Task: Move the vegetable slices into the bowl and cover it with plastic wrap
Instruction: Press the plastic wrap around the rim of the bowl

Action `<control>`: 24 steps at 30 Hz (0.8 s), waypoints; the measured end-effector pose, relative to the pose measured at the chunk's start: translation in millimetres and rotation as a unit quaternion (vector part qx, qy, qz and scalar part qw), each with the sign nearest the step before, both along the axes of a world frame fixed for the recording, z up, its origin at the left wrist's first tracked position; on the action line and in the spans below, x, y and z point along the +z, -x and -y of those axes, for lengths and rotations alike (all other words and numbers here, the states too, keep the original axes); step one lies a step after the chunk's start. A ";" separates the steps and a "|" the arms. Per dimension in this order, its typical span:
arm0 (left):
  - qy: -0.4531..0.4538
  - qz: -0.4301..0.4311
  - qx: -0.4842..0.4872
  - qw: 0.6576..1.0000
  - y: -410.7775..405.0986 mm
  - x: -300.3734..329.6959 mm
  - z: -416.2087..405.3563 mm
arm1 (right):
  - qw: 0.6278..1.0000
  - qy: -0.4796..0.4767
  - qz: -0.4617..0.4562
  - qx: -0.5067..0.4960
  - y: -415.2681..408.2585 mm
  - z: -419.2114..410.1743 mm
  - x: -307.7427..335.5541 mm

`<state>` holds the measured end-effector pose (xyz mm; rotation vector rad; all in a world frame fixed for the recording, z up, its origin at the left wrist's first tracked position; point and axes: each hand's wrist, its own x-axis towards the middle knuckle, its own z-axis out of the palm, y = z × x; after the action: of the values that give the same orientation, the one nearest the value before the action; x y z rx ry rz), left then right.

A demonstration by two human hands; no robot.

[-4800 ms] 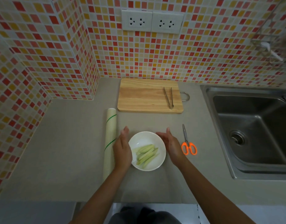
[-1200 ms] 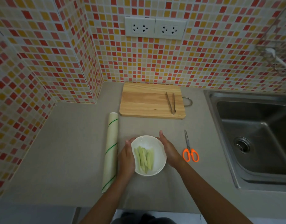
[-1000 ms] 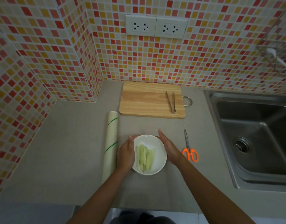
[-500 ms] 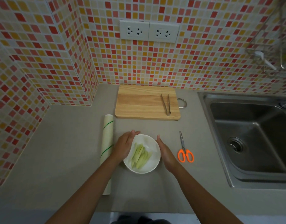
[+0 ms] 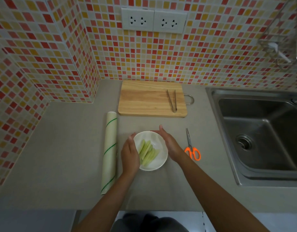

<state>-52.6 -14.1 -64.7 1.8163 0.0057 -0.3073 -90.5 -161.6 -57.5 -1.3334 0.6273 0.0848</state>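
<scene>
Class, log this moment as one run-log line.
slices in bowl | left hand, right hand flank bowl | wrap roll left

- I am seeing one white bowl (image 5: 158, 162).
- About six or seven vegetable slices (image 5: 148, 152) are lying in it; I cannot count them surely.
- One roll of plastic wrap (image 5: 109, 152) is lying here.
- One cutting board (image 5: 151, 98) is sitting here.
- One pair of tongs (image 5: 172, 100).
- One pair of scissors (image 5: 191, 147).
- One sink (image 5: 261, 136).
- Two wall sockets (image 5: 153, 20).
- I am using two hands: my left hand (image 5: 130, 154) and my right hand (image 5: 170, 144).
</scene>
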 end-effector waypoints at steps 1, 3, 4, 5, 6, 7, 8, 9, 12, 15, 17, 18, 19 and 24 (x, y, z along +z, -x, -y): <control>0.001 0.007 -0.003 1.000 -3.0 0.9 0.4 | 1.000 -0.007 0.004 -0.002 0.6 -1.6 -1.2; 0.006 0.021 -0.020 1.000 -11.2 1.1 0.7 | 0.999 -0.035 0.017 -0.003 4.1 -3.1 -4.1; 0.009 0.026 -0.033 0.999 -15.4 0.3 0.8 | 0.999 -0.045 0.020 -0.003 6.4 -3.4 -5.3; 0.012 0.029 -0.046 0.998 -19.7 -1.0 0.7 | 0.999 -0.047 0.019 -0.007 8.0 -4.0 -6.7; 0.012 0.029 -0.060 0.998 -24.4 -2.5 0.7 | 0.999 -0.044 0.017 -0.012 9.3 -4.4 -8.0; 0.010 0.029 -0.077 0.997 -29.4 -3.9 0.6 | 0.999 -0.037 0.013 -0.015 10.1 -4.8 -9.6; 0.009 0.029 -0.101 0.994 -34.9 -5.1 1.0 | 0.999 -0.027 0.007 -0.016 10.5 -5.4 -10.1; 0.008 0.030 -0.130 0.991 -40.5 -6.5 1.5 | 1.000 -0.015 -0.002 -0.018 10.8 -6.4 -9.8; -0.019 0.051 -0.219 0.974 -57.7 -7.6 3.3 | 0.999 0.018 -0.017 -0.029 14.1 -6.9 -5.7; -0.048 0.092 -0.298 0.949 -71.6 -2.9 7.6 | 0.995 0.089 -0.012 -0.036 18.1 0.5 -4.0; -0.062 0.128 -0.302 0.943 -76.8 4.9 9.8 | 0.991 0.113 -0.019 -0.063 17.8 7.3 -2.2; -0.062 0.137 -0.273 0.950 -76.9 9.9 9.8 | 0.989 0.122 -0.018 -0.084 15.3 10.9 -1.5; -0.057 0.138 -0.221 0.964 -73.9 14.5 8.8 | 0.987 0.128 -0.013 -0.099 11.8 14.2 -0.1; 0.055 -0.029 0.050 0.997 -21.4 7.4 0.1 | 0.996 0.055 0.032 -0.065 -9.3 9.4 5.0</control>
<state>-31.2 -14.2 -57.2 1.6907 0.1170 -0.2832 -81.1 -171.1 -52.6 -1.3920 0.6699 -0.0992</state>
